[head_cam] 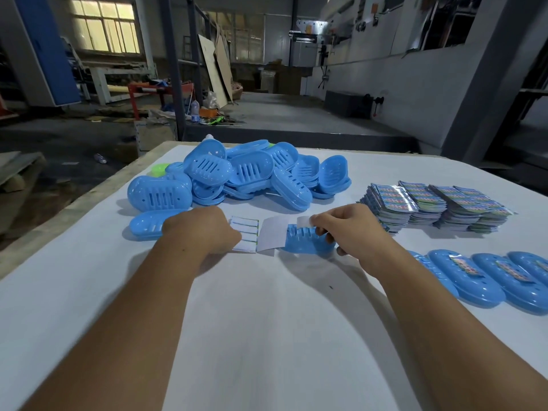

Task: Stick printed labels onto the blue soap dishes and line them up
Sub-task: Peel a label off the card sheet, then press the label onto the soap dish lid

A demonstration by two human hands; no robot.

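Observation:
On the white table [267, 321] a blue soap dish [305, 241] lies bottom up under my right hand [350, 229]. That hand pinches a small white label [304, 222] above the dish. My left hand [204, 229] is curled and holds down the left edge of a white sticker sheet [246, 237] with blue lines. A pile of loose blue soap dishes [246, 173] sits behind my hands. One more dish [145, 228] lies left of my left hand. A row of labelled dishes [486, 280] lines up at the right.
Stacks of colourful printed labels [439, 206] stand at the right, behind the row. A green item [158, 169] peeks out at the pile's left. The table's left edge [74, 209] is bare wood, with the workshop floor beyond.

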